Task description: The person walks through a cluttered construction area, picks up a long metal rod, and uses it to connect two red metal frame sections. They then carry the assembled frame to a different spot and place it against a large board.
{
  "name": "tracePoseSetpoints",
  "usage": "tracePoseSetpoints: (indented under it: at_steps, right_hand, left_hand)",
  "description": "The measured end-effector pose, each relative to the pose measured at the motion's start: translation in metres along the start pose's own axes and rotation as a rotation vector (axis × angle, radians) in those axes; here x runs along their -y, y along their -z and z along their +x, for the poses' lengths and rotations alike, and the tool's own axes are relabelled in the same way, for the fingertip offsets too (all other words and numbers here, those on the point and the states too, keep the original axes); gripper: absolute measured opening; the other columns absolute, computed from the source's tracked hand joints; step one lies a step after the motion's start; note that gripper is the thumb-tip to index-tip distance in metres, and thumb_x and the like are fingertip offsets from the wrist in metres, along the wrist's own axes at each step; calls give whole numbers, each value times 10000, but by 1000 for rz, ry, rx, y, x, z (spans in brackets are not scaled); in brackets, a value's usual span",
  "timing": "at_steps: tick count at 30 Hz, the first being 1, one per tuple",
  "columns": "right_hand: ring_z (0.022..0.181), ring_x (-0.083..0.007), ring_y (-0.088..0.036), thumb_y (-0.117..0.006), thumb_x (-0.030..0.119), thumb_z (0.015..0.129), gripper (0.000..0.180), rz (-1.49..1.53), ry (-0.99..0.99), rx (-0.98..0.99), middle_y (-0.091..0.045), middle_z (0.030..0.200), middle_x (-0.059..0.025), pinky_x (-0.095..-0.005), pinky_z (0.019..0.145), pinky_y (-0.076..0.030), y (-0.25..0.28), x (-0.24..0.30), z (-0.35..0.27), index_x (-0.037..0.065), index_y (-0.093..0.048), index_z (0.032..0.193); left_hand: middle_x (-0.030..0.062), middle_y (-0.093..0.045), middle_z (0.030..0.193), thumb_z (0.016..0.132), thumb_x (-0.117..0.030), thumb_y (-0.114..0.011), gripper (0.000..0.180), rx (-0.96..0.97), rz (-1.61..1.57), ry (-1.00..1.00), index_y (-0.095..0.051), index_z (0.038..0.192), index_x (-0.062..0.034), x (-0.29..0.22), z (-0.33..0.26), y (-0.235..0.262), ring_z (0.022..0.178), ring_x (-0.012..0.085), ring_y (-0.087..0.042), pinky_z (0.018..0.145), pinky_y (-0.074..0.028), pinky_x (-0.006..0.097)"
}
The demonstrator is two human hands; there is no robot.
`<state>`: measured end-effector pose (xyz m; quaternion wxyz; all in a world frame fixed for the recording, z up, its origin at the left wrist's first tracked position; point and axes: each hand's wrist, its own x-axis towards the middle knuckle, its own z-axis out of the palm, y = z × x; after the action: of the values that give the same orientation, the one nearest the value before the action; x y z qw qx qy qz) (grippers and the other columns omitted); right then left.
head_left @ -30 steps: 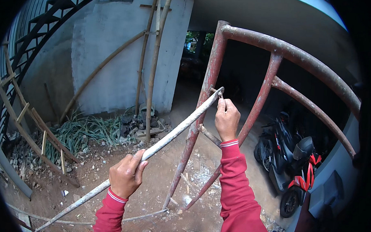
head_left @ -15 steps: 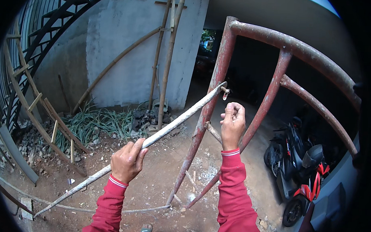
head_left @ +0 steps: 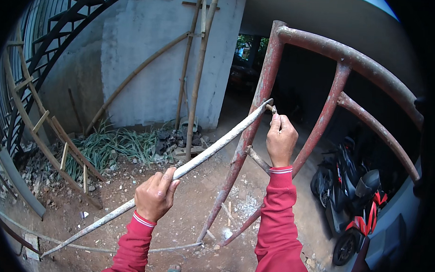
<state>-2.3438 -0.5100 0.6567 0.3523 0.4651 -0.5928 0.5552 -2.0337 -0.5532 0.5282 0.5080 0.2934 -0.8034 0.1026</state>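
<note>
My left hand (head_left: pixel 154 194) is wrapped round a long whitish scaffold brace (head_left: pixel 214 147), which slants from low on the left up to the right. The brace's flattened upper end meets the upright of a worn red scaffold frame (head_left: pixel 266 73), at a small pin (head_left: pixel 271 108) sticking out of the post. My right hand (head_left: pixel 281 139) is raised just below that pin, thumb and fingers pinched together at its hanging tip. Both of my forearms are in red sleeves.
A black and red motorbike (head_left: pixel 354 208) is parked at the right. Bamboo poles (head_left: pixel 199 78) lean on the white wall (head_left: pixel 143 61), with green plants (head_left: pixel 114 144) and rubble at its foot. A wooden ladder (head_left: pixel 41 120) and dark metal stairs (head_left: pixel 65 23) stand at the left.
My right hand has risen to the pin, and its fingers now pinch there. The left hand, the brace and the frame have shifted slightly right in the view.
</note>
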Motion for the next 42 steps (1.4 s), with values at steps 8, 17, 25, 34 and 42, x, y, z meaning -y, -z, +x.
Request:
tracePoseSetpoints:
  at_steps: [8,17,25,34,42]
  right_hand:
    - [676,-385,-582,-537,117,1004,225,-9,34,-117,-592,787,-197,-453,613,-449,-8,-1,-8,-33,-589,845]
    - [628,-279,-562,-567,128,997,209,-47,54,-171,-575,737,-165,-394,603,-440,-3,6,1,-35,-613,874]
    - [677,-346,-579,-562,70,977,160,-44,71,-145,-581,796,-184,-421,618,-453,-1,8,0,-42,-593,867]
    - [651,-328,-574,-571,81,977,179,29,53,-80,-586,775,-184,-422,602,-437,4,3,0,-45,-583,851]
    - [608,-317,-570,-557,88,979,209,55,31,-118,-568,716,-185,-420,572,-428,3,7,2,-40,-576,814]
  left_hand:
    - [64,-568,737,886,-217,-718,338,13,-10,14,-658,1196,-96,0,0,0,607,233,-607,536,-488,362]
    - [65,-567,741,898,-218,-710,318,24,-32,31,-659,1190,-101,0,-1,3,611,238,-611,543,-491,362]
    - [74,-557,714,892,-197,-714,303,7,-119,47,-671,1175,-97,0,3,8,575,249,-595,512,-469,374]
    - [77,-556,698,889,-151,-714,259,31,-223,136,-696,1142,-96,-12,-2,19,556,243,-580,508,-443,367]
    - [73,-580,697,875,-166,-733,253,18,-219,187,-715,1119,-104,-17,-4,19,574,236,-596,521,-457,359]
